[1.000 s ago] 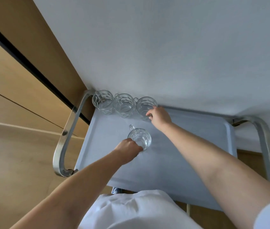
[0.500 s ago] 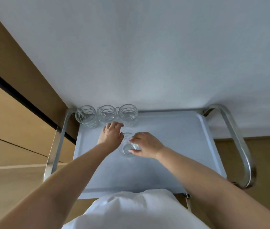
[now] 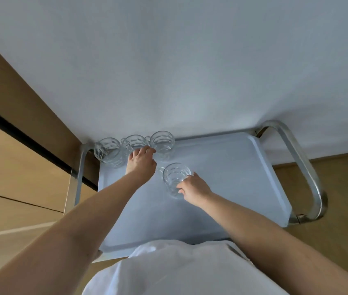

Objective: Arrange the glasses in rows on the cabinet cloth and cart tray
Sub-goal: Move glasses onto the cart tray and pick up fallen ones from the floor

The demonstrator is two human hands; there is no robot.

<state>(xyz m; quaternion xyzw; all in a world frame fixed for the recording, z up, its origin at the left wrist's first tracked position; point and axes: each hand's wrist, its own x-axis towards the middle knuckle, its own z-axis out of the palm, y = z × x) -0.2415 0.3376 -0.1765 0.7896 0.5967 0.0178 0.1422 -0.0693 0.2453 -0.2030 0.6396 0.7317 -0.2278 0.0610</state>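
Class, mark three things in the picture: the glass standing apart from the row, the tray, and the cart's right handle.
lone glass (image 3: 174, 179), head view, on its ribbed side wall.
tray (image 3: 228, 179), head view, on its bare floor.
right handle (image 3: 304, 167), head view, on the metal tube's straight stretch.
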